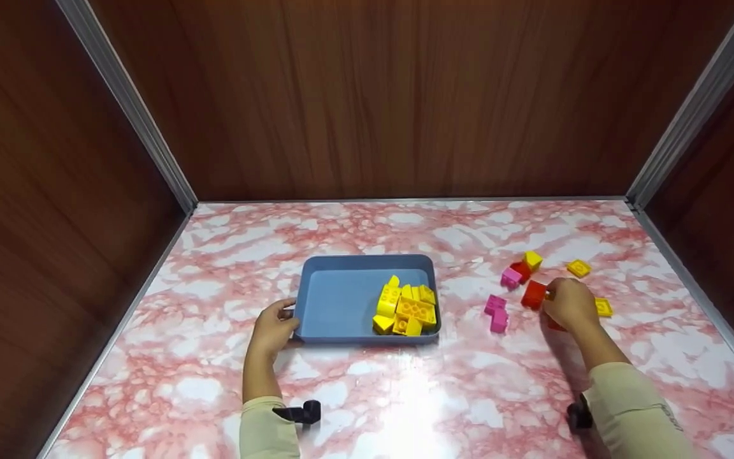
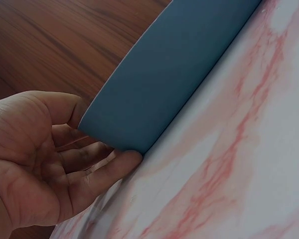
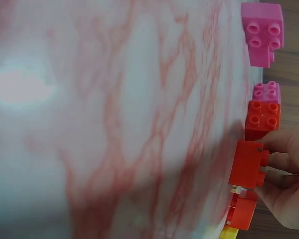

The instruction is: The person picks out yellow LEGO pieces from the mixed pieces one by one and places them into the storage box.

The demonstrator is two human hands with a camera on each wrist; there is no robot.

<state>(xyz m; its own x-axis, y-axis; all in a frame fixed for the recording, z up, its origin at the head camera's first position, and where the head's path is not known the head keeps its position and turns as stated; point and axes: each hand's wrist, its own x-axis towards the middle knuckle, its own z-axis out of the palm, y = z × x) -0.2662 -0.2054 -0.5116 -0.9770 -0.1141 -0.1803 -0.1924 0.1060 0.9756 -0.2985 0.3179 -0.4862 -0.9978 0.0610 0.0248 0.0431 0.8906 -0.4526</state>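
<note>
My left hand holds the left end wall of a blue-grey tray. In the left wrist view, its bent fingers lie against the tray's corner. Yellow building bricks are heaped in the tray's right part. My right hand reaches down among loose bricks, its fingers bent. A bit of a yellow brick shows beside its fingertips, next to a red brick. In the right wrist view, another red brick stands in front of the fingertips and hides what they touch.
Pink bricks lie left of my right hand. Farther back sit another pink brick and a yellow one. Flat yellow pieces lie behind and right of the hand. Wood-grained panels bound the marbled table.
</note>
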